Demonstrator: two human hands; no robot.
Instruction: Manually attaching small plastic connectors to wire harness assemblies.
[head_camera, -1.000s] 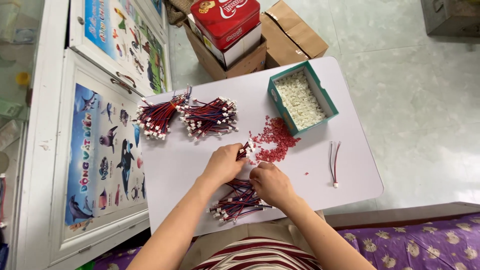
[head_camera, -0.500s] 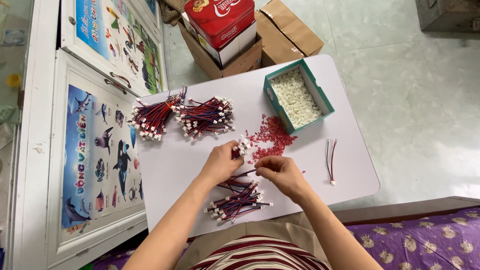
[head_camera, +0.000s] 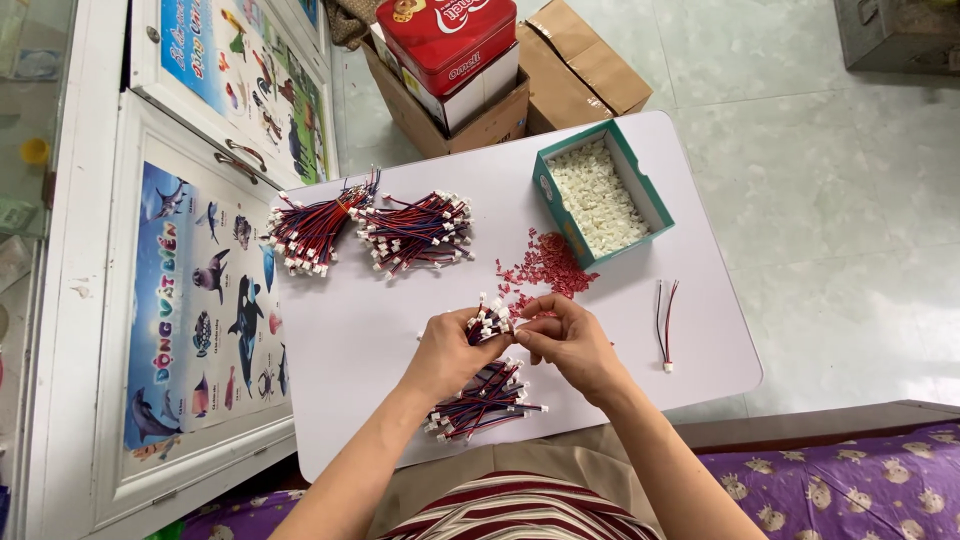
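My left hand (head_camera: 448, 352) grips a wire bundle (head_camera: 487, 320) over the near table (head_camera: 350, 330) (white plugs up); right hand (head_camera: 568, 340) pinches, probably, one plug beside it.

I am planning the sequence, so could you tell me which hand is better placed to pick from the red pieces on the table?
Probably the right hand: the red pieces lie just beyond it, and the left hand grips a wire bundle.
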